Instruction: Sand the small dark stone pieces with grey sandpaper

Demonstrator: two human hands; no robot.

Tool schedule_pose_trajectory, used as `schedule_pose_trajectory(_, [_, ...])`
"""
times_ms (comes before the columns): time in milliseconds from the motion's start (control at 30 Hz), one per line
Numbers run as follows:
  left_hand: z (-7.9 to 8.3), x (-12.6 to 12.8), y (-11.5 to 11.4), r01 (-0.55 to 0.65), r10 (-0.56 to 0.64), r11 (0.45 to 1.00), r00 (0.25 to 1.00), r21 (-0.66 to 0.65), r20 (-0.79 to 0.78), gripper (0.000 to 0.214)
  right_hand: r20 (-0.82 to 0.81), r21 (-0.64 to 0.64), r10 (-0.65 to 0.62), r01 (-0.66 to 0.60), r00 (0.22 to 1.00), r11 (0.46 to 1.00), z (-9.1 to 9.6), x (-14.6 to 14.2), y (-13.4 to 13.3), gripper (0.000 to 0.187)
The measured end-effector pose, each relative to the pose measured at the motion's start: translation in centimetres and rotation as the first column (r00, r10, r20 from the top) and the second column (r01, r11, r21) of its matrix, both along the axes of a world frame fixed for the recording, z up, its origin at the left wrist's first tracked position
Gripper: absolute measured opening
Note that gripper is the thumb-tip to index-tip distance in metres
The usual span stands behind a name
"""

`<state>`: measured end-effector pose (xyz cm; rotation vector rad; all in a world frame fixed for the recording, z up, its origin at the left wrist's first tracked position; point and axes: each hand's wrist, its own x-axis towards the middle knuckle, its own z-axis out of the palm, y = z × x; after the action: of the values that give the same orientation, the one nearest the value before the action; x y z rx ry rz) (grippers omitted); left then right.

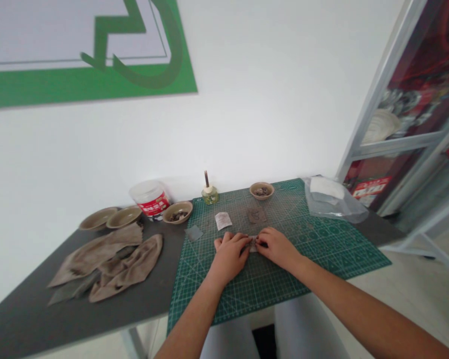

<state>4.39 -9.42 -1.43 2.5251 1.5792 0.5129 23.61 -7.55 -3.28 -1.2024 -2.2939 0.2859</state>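
On the green cutting mat (205, 304) both hands meet over a small pale piece of cloth or paper (253, 245). My left hand (229, 253) is closed at the piece's left side, fingers bent down onto it. From the right, my right hand (279, 248) pinches its other edge. Most of the piece is hidden under the fingers. Just beyond them lie a brown square (257, 215) with dark lines and a whitish square (223, 220) with faint marks. A translucent grey square (193, 233) rests nearer the mat's left edge.
A small glass bottle (210, 194) with a brush stands at the back. One bowl (262, 190) and another bowl (177, 213) hold small dark bits. Stained cloths (127, 271), a plastic tub (149, 199) and stacked bowls (99, 218) are left; a clear bag (335, 202) lies right.
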Motion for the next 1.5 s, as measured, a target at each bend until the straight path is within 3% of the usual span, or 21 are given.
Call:
schedule_pose_trajectory(67, [-0.1,0.0,0.0,-0.002,0.002,1.0,1.0,0.002,-0.002,0.032,0.011,0.001,-0.028,0.028,1.0,1.0,0.0,-0.1,-0.1,0.009])
schedule_pose_trajectory(200, [-0.1,-0.1,0.0,0.008,-0.008,1.0,1.0,0.012,-0.004,0.032,0.015,0.01,0.052,-0.053,0.999,0.999,-0.1,-0.2,-0.4,0.008])
schedule_pose_trajectory(333, [-0.1,0.0,0.0,0.003,-0.003,1.0,1.0,0.013,-0.005,0.031,0.01,0.01,-0.044,0.044,0.999,0.999,-0.1,-0.1,-0.5,0.008])
schedule_pose_trajectory(467, [-0.2,0.0,0.0,0.01,-0.01,1.0,1.0,0.016,0.005,0.033,0.006,-0.008,0.027,-0.026,1.0,1.0,-0.1,0.0,-0.3,0.008])
schedule_pose_trajectory(600, [-0.2,0.0,0.0,0.007,-0.007,1.0,1.0,0.021,0.003,0.032,0.003,-0.002,-0.081,0.081,0.997,0.997,-0.1,-0.1,-0.2,0.008])
schedule_pose_trajectory(733, [-0.3,-0.1,0.1,0.016,-0.016,0.999,1.0,0.039,0.006,0.031,-0.013,-0.021,0.005,-0.005,1.0,1.0,-0.2,-0.2,-0.8,0.009])
schedule_pose_trajectory(1067, [-0.5,-0.2,-0.1,0.019,-0.021,0.997,0.999,0.074,0.036,0.03,-0.049,-0.046,-0.042,0.039,0.998,0.998,-0.2,0.0,-0.3,0.007])
schedule_pose_trajectory(1233, [-0.5,-0.2,0.0,0.022,-0.025,0.997,0.999,0.07,0.037,0.031,-0.036,-0.046,0.042,-0.044,0.998,0.998,-0.1,0.1,-0.6,0.008])
schedule_pose_trajectory(1367, [-0.5,-0.2,0.0,0.019,-0.021,0.998,0.999,0.064,0.033,0.03,-0.033,-0.051,-0.016,0.015,0.999,0.999,0.0,0.5,-0.5,0.008])
schedule_pose_trajectory(1500, [-0.5,-0.2,0.0,0.014,-0.016,0.998,0.999,0.054,0.039,0.031,-0.033,-0.05,0.057,-0.059,0.998,0.997,0.0,0.4,-0.2,0.007])
